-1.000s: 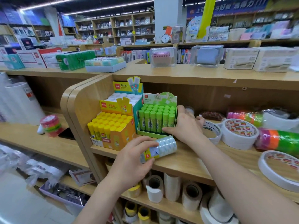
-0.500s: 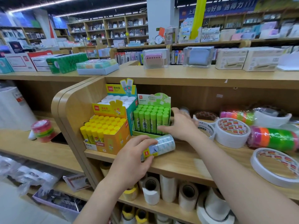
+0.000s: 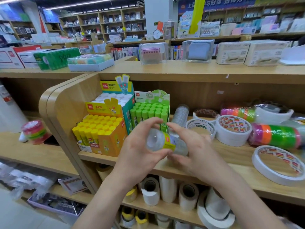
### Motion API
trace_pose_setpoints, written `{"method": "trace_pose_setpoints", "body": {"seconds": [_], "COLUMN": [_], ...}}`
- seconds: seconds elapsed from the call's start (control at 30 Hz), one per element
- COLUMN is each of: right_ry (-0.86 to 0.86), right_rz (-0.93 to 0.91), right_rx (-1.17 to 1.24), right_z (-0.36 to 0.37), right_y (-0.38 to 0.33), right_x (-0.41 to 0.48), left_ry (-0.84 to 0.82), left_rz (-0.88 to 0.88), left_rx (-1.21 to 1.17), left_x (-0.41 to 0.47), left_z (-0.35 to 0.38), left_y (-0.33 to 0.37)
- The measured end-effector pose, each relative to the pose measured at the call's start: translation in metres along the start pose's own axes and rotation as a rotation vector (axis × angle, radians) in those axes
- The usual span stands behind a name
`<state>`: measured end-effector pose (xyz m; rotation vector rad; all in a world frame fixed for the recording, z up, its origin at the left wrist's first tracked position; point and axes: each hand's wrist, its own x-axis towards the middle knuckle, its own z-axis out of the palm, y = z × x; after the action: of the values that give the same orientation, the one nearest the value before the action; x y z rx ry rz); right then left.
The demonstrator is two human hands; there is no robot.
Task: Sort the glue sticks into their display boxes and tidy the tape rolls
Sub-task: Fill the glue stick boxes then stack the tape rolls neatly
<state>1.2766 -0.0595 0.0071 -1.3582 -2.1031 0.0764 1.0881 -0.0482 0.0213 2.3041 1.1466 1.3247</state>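
Note:
A shrink-wrapped pack of clear tape rolls with a yellow label is held above the shelf's front edge, one end turned toward me. My left hand grips that near end between thumb and fingers. My right hand pinches the far part, index finger on top and thumb beneath. Behind them stand three glue stick display boxes: yellow, green and a teal one with white caps. All three look full.
A second clear tape pack lies beside the green box. White tape rolls, coloured tape stacks and a large flat roll crowd the wooden shelf to the right. More rolls stand on the shelf below.
My right hand left the green box and came to the tape pack. My left hand lifted the pack off the shelf and turned its end toward me.

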Motion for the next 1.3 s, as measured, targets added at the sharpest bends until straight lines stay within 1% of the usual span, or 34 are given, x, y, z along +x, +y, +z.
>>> {"method": "trace_pose_setpoints", "body": {"seconds": [0.07,0.1,0.17,0.23,0.3,0.33,0.4,0.43,0.53,0.63,0.7,0.73,0.87,0.9,1.0,1.07,1.13,1.2,1.3], "right_ry": [0.075,0.089,0.102,0.115,0.102,0.089,0.076,0.100,0.250,0.377,0.440,0.466,0.601,0.627,0.620,0.602,0.628,0.627,0.527], "right_rz": [0.055,0.109,0.204,0.243,0.243,0.237,0.242,0.250,0.278,0.417,0.499,0.554,0.725,0.747,0.728,0.719,0.680,0.649,0.574], "right_rx": [0.221,0.328,0.477,0.532,0.493,0.438,0.255,0.168,-0.086,-0.289,-0.260,-0.219,0.005,0.029,0.045,0.105,0.118,0.052,-0.078], "right_z": [0.007,0.008,0.010,0.010,0.008,0.005,-0.005,-0.013,-0.048,-0.083,-0.098,-0.107,-0.128,-0.133,-0.147,-0.156,-0.166,-0.182,-0.206], "right_y": [0.007,0.009,0.013,0.013,0.013,0.013,0.015,0.018,0.033,0.056,0.070,0.076,0.097,0.101,0.117,0.129,0.146,0.167,0.195], "right_x": [-0.002,-0.004,-0.008,-0.010,-0.011,-0.013,-0.020,-0.026,-0.053,-0.091,-0.114,-0.128,-0.169,-0.176,-0.188,-0.193,-0.198,-0.200,-0.193], "left_ry": [0.035,0.037,-0.006,-0.091,-0.138,-0.131,-0.101,-0.095,-0.141,-0.115,-0.045,-0.035,-0.072,-0.087,-0.151,-0.183,-0.196,-0.195,-0.204], "left_rz": [0.009,-0.016,-0.117,-0.200,-0.234,-0.225,-0.204,-0.206,-0.232,-0.243,-0.233,-0.218,-0.129,-0.111,-0.058,-0.017,0.006,0.028,0.057], "left_rx": [-0.100,-0.154,-0.227,-0.223,-0.186,-0.167,-0.134,-0.125,-0.108,-0.126,-0.176,-0.221,-0.365,-0.393,-0.450,-0.472,-0.472,-0.470,-0.444], "left_x": [0.006,0.009,0.013,0.015,0.015,0.014,0.013,0.013,0.012,0.009,0.005,0.005,0.009,0.010,0.009,0.007,0.006,0.004,0.002], "left_z": [0.008,0.013,0.025,0.036,0.043,0.045,0.047,0.048,0.055,0.063,0.065,0.070,0.098,0.108,0.137,0.155,0.170,0.190,0.221], "left_y": [0.008,0.010,0.011,0.007,0.003,0.001,-0.001,-0.002,-0.004,0.001,0.007,0.015,0.058,0.069,0.100,0.121,0.144,0.162,0.189]}}
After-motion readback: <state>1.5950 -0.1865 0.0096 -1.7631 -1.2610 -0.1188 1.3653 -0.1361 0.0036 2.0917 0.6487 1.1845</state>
